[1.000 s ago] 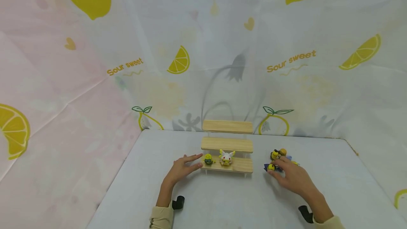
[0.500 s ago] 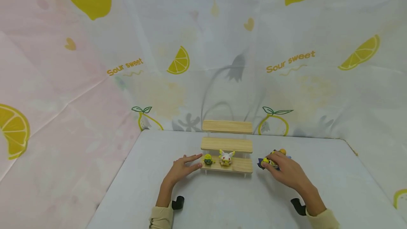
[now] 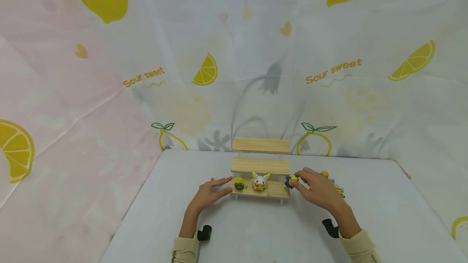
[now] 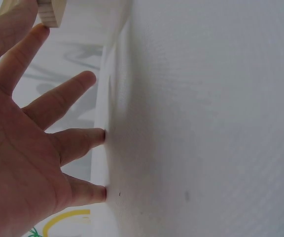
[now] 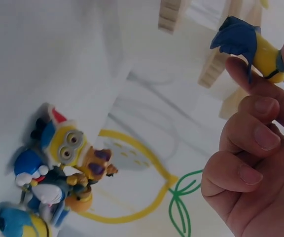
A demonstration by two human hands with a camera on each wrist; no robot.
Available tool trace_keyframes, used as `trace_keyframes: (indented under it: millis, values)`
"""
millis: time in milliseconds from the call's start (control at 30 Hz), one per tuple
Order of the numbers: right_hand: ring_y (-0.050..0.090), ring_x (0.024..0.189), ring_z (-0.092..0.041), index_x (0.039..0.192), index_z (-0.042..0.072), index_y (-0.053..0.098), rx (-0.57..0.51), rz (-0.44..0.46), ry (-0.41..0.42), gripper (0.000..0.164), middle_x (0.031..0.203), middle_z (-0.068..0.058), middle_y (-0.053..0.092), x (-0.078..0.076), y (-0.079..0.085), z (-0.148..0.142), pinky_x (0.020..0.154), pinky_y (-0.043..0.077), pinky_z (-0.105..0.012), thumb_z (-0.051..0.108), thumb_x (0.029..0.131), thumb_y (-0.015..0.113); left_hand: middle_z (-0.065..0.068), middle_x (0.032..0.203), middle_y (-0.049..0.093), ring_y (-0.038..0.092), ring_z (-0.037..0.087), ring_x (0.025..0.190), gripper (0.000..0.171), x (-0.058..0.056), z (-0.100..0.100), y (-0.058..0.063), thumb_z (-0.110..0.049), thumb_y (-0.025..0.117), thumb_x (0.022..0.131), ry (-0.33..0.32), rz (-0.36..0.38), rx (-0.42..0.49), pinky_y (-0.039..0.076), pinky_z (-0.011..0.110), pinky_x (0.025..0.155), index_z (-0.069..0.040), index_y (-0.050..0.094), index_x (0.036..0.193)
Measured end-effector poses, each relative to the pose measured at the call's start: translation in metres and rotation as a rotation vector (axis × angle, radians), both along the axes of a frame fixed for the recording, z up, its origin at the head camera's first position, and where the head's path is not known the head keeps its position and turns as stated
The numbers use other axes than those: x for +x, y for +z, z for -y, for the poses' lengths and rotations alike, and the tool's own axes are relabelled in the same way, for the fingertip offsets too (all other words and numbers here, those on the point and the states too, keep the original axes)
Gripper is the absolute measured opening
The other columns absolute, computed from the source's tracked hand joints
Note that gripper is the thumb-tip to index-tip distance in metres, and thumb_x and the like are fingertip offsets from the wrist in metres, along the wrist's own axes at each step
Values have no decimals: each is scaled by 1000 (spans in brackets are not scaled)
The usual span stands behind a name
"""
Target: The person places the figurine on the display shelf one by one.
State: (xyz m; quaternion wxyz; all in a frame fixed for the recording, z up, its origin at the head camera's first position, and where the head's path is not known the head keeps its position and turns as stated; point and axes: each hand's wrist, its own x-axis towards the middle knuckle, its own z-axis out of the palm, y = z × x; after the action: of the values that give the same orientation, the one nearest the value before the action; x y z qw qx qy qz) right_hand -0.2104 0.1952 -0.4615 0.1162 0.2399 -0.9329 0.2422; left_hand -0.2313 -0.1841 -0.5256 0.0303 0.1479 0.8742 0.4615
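My right hand (image 3: 319,190) pinches a small yellow minion figurine with a blue cape (image 3: 291,181) between thumb and index finger, at the right end of the lowest step of a three-tier wooden display shelf (image 3: 280,190). In the right wrist view the caped figurine (image 5: 266,55) lies sideways in the grip. My left hand (image 3: 208,195) has its fingers spread, fingertips at the left end of that step; the left wrist view shows a finger touching the wood end (image 4: 52,14). A yellow-green figurine (image 3: 239,183) and a white figurine with yellow ears (image 3: 260,182) stand on the lowest step.
Several figurines lie heaped on the white table right of the shelf, among them a goggled minion (image 5: 68,145) and a blue-and-yellow figurine (image 5: 21,222). The upper steps (image 3: 261,165) rise behind. A lemon-print cloth (image 3: 256,52) hangs at the back.
My right hand has lifted the caped figurine from the heap and carried it left to the shelf's right end. The left hand has stayed in place.
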Motion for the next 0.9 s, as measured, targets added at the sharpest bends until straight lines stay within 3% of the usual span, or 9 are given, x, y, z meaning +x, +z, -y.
trace_keyframes:
  millis: [533, 900]
  values:
    - [42, 69, -5, 105, 11, 68, 34, 63, 64, 21, 82, 12, 45, -8, -4, 14, 56, 36, -23, 30, 97, 65, 12, 136, 58, 25, 56, 136, 46, -1, 0, -1, -43, 70, 91, -3, -2, -13, -4, 82, 98, -24, 65, 133]
    - [42, 69, -5, 107, 10, 67, 62, 75, 43, 24, 83, 10, 46, -8, -5, 18, 54, 36, -23, 32, 98, 63, 10, 135, 59, 25, 56, 137, 46, -1, 0, -1, -43, 70, 91, 1, 4, -10, -4, 81, 99, -25, 65, 133]
